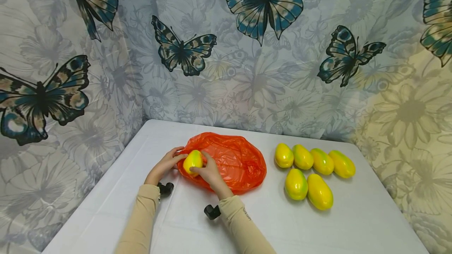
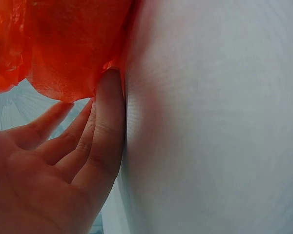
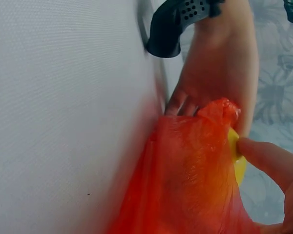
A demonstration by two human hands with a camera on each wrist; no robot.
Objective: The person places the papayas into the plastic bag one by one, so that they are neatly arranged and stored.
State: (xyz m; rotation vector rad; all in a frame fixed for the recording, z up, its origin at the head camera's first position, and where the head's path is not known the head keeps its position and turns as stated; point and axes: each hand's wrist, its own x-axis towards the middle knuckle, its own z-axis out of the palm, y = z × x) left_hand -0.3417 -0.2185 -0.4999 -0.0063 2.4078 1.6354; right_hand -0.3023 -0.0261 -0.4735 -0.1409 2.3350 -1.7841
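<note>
In the head view, my right hand (image 1: pixel 211 171) grips a yellow-green mango (image 1: pixel 193 161) at the left side of a red plastic bag (image 1: pixel 231 156). The right wrist view has the right thumb (image 3: pixel 263 158) against the yellow skin, with the red bag (image 3: pixel 185 170) covering much of the mango. My left hand (image 1: pixel 166 164) is at the bag's left edge, close to the mango. Seen from the left wrist, its fingers (image 2: pixel 107 117) are extended and touch the underside of the bag (image 2: pixel 73 48), low by the tabletop.
Several more mangoes (image 1: pixel 296 184) lie in two rows to the right of the bag on the white table (image 1: pixel 254 222). A butterfly-patterned cloth (image 1: pixel 247 81) hangs behind the table. Black wrist cameras (image 1: pixel 212 211) sit below the hands.
</note>
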